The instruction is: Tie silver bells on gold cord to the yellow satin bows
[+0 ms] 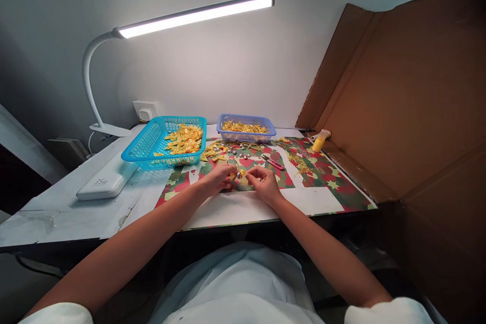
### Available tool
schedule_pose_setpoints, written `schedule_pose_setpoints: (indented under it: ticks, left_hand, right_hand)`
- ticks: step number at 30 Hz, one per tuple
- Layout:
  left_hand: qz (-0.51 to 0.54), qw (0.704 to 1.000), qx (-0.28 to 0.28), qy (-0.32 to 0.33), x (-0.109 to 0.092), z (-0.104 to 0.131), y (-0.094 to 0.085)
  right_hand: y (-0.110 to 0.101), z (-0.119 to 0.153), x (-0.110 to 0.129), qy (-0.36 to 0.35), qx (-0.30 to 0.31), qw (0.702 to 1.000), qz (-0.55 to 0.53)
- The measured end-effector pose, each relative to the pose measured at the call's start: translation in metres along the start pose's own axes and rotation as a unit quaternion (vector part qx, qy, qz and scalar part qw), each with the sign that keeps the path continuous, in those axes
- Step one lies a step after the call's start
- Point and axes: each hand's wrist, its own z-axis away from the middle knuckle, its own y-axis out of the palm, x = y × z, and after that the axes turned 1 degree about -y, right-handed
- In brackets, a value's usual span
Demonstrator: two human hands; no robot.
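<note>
Both of my hands meet over the patterned sheet near the table's front edge. A small yellow ribbon bow (242, 173) with a silvery bead or bell at it sits between my fingertips. My left hand (220, 178) is closed and pinches the bow from the left. From the right, the thumb and forefinger of my right hand (265, 182) pinch its other side. A thin strand seems to loop above the left fingers. Just beyond lie several silver bells (243, 155), loose yellow ribbon pieces (213, 151) and thread snips with a pink handle (273, 162).
A turquoise basket (131, 156) of yellow ribbon pieces stands left; a purple basket (246, 136) of golden pieces stands at the back. Gold strands (299, 163) and a yellow thread spool (319, 141) lie right, by a tall cardboard panel (417, 86). A white power bank (108, 177) and lamp (197, 14) are left.
</note>
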Motion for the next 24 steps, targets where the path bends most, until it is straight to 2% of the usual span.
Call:
schedule_pose_setpoints:
  ticks: [5,10,18,24]
  left_hand:
    - [0.012,1.000,0.016,0.013,-0.002,0.002,0.004]
    - [0.007,0.999,0.029,0.034,-0.004,0.007,0.006]
    - [-0.006,0.998,0.047,0.036,-0.005,0.009,0.005]
    - [-0.003,0.998,0.046,0.044,-0.006,0.010,0.005]
  right_hand:
    - [0.001,-0.004,0.001,0.065,0.017,0.990,-0.124]
    - [0.001,-0.005,0.005,0.107,0.033,0.978,-0.174]
    - [0.001,-0.005,0.002,0.118,0.051,0.973,-0.194]
    - [-0.001,-0.004,0.005,0.088,0.038,0.984,-0.150]
